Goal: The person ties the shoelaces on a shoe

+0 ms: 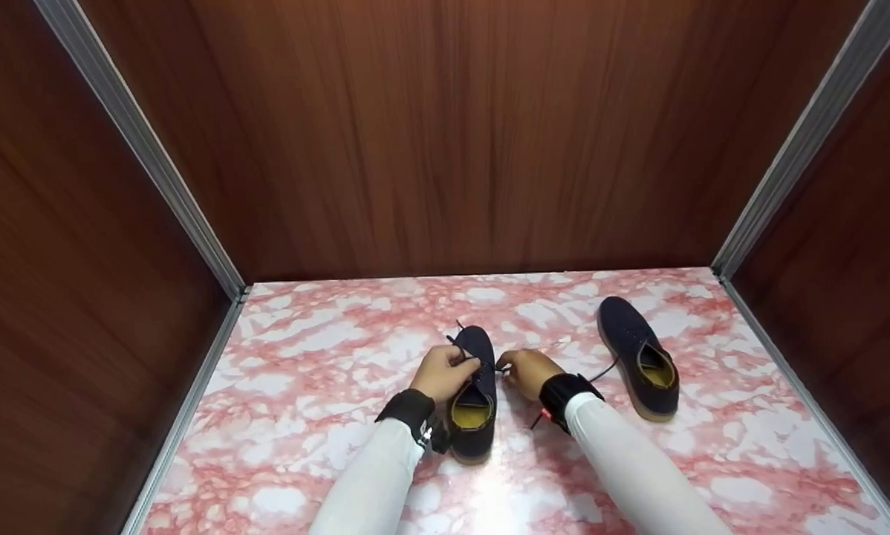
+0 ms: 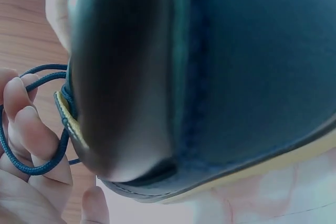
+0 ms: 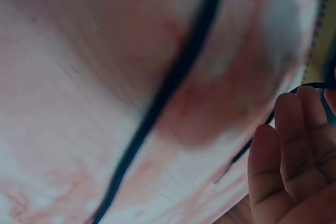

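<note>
A dark navy shoe [image 1: 475, 397] with a yellow lining and tan sole stands in the middle of the pink marbled floor [image 1: 311, 386], toe pointing away. My left hand [image 1: 443, 371] grips its lace on the left side; the left wrist view shows the dark lace [image 2: 37, 167] looped round my curled fingers [image 2: 29, 129], with the shoe [image 2: 220, 77] filling the frame. My right hand [image 1: 527, 371] pinches the lace on the shoe's right side. In the right wrist view curled fingers [image 3: 294, 156] sit beside a dark lace [image 3: 163, 93] lying over the floor.
A second matching shoe [image 1: 640, 358] stands to the right, its loose lace trailing toward my right wrist. Brown wood-grain walls [image 1: 445, 134] close in the back and both sides, with metal corner strips [image 1: 148, 148]. Both wrists carry black camera bands.
</note>
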The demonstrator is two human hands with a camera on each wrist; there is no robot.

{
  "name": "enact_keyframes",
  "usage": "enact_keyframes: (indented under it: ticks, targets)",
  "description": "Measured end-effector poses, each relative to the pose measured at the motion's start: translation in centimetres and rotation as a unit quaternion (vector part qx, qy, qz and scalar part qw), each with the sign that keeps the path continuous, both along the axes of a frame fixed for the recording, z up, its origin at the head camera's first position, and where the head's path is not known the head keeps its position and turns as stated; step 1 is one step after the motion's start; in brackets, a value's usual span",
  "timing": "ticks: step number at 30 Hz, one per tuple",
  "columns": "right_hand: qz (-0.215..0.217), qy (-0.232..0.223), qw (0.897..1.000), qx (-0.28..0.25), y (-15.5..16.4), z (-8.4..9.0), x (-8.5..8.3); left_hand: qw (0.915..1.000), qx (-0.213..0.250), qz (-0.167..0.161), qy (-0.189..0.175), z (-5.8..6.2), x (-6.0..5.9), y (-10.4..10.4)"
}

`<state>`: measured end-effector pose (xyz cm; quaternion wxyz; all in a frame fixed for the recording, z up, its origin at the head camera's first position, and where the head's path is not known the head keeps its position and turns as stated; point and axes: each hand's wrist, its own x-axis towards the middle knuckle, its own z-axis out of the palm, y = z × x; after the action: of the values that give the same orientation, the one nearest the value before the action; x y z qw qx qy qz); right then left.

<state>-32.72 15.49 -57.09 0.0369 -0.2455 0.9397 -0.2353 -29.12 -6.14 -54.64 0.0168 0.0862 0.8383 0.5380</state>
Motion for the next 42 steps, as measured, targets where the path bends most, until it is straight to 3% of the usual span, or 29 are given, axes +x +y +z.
enact_keyframes:
  ticks: [7, 18, 25, 42]
  targets:
    - [-0.020, 0.002, 1.000, 0.013, 0.1, -1.2, 0.2, 0.9997, 0.021, 0.006, -0.008, -0.2, 0.0, 0.0]
    - [-0.027, 0.017, 0.999, 0.020, 0.9, -1.0, 0.3, 0.9977, 0.065, 0.007, -0.017, 0.2, -0.2, 0.0]
    - [-0.017, 0.054, 0.998, -0.001, 2.1, 0.2, 0.2, 0.9958, 0.088, 0.008, -0.022, 0.2, -0.3, -0.2]
    - [-0.025, 0.037, 0.996, -0.080, 2.3, 4.4, 0.3, 0.9922, 0.113, 0.052, -0.008, 1.0, -0.8, -0.4]
